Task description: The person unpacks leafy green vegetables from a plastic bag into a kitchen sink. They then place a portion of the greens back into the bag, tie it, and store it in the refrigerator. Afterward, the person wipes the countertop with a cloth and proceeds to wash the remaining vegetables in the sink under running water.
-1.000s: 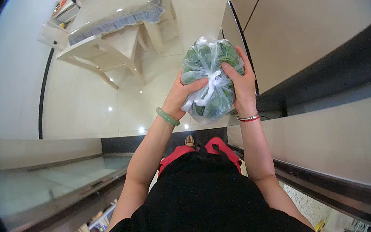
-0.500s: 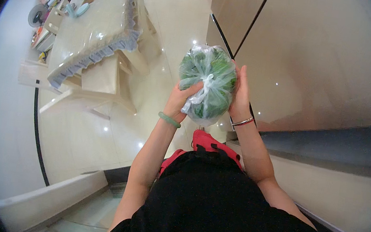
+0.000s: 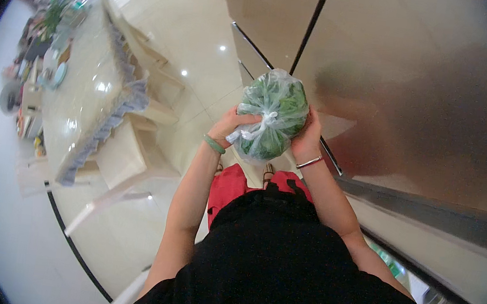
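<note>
Between my two hands is a clear plastic bag of leafy green vegetables [image 3: 278,98], knotted at the top, held out in front of my body. My left hand [image 3: 230,125], with a green bangle at the wrist, grips the bag's left side, its thumb lying over the plastic near the knot. On the other side my right hand [image 3: 306,138], wearing a thin bracelet, cups the bag from the right; its fingers are partly hidden behind the bag.
A large glossy brownish-grey door panel [image 3: 421,95] with dark vertical seams stands close on the right. To the left is a dining table [image 3: 83,96] under a clear cover with a ruffled edge, chairs [image 3: 127,156] pushed against it. A fan [image 3: 11,97] stands beyond the table.
My body has turned and moved forward, so the table has shifted left in view and the panel fills more of the right. The bag stays in both hands.
</note>
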Action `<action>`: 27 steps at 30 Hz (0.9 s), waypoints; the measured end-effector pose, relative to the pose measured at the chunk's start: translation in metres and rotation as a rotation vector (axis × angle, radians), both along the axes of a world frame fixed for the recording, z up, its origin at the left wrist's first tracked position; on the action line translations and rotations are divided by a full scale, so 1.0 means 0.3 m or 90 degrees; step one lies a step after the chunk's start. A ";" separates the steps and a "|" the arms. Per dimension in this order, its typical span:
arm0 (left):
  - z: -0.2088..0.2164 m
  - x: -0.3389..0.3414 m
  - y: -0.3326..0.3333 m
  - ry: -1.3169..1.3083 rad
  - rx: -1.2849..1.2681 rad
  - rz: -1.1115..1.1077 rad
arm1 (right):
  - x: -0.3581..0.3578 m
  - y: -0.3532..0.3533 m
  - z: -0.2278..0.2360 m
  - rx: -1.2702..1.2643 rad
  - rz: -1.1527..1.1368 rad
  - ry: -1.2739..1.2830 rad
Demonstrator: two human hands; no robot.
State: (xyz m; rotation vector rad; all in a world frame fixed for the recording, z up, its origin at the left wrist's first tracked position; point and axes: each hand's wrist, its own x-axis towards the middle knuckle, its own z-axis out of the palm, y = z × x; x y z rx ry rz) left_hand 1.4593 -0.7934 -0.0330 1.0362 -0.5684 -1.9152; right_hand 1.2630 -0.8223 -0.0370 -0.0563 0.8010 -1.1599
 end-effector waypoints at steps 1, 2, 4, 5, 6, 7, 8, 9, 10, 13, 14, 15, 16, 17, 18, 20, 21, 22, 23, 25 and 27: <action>-0.012 0.007 -0.038 0.003 -0.010 -0.024 | 0.003 -0.005 -0.027 0.003 -0.029 -0.011; -0.022 0.007 -0.065 0.006 -0.017 -0.049 | 0.005 -0.004 -0.057 0.008 -0.059 -0.022; -0.030 0.015 -0.126 0.005 -0.019 -0.116 | 0.010 -0.015 -0.135 0.019 -0.125 -0.025; -0.026 0.032 -0.153 -0.001 -0.012 -0.155 | 0.028 -0.010 -0.153 0.028 -0.157 -0.029; -0.027 0.050 -0.181 -0.008 -0.004 -0.195 | 0.039 -0.005 -0.169 0.027 -0.173 -0.034; -0.045 0.076 -0.208 -0.001 -0.020 -0.214 | 0.075 -0.005 -0.164 0.029 -0.195 -0.049; -0.081 0.093 -0.239 0.012 -0.038 -0.234 | 0.102 -0.009 -0.155 0.029 -0.216 -0.058; -0.114 0.114 -0.272 0.025 -0.055 -0.252 | 0.129 -0.013 -0.154 0.028 -0.236 -0.066; -0.137 0.120 -0.317 0.026 -0.069 -0.300 | 0.131 -0.021 -0.187 0.012 -0.249 -0.067; -0.211 0.118 -0.392 0.060 -0.029 -0.354 | 0.143 -0.034 -0.235 0.035 -0.337 -0.058; -0.220 0.120 -0.420 0.048 -0.013 -0.376 | 0.148 -0.040 -0.255 0.029 -0.359 -0.073; -0.230 0.120 -0.449 0.035 0.003 -0.396 | 0.157 -0.051 -0.277 0.018 -0.367 -0.081; -0.241 0.109 -0.473 0.025 0.017 -0.414 | 0.157 -0.064 -0.288 0.006 -0.372 -0.087; -0.255 0.105 -0.496 0.030 0.019 -0.427 | 0.157 -0.073 -0.299 -0.007 -0.376 -0.092; -0.266 0.104 -0.518 0.036 0.021 -0.439 | 0.164 -0.079 -0.312 0.011 -0.394 -0.086; -0.269 0.089 -0.553 0.036 0.021 -0.442 | 0.172 -0.092 -0.328 0.011 -0.414 -0.104; -0.271 0.078 -0.571 0.039 0.026 -0.447 | 0.172 -0.096 -0.334 0.011 -0.422 -0.113; -0.282 0.068 -0.581 0.044 0.033 -0.451 | 0.165 -0.091 -0.356 0.015 -0.412 -0.109; -0.293 0.055 -0.588 0.048 0.040 -0.453 | 0.157 -0.086 -0.378 0.021 -0.423 -0.112; -0.318 0.045 -0.600 0.055 0.067 -0.445 | 0.163 -0.101 -0.389 0.030 -0.440 -0.126; -0.357 0.053 -0.620 0.069 0.069 -0.444 | 0.185 -0.108 -0.362 0.040 -0.437 -0.109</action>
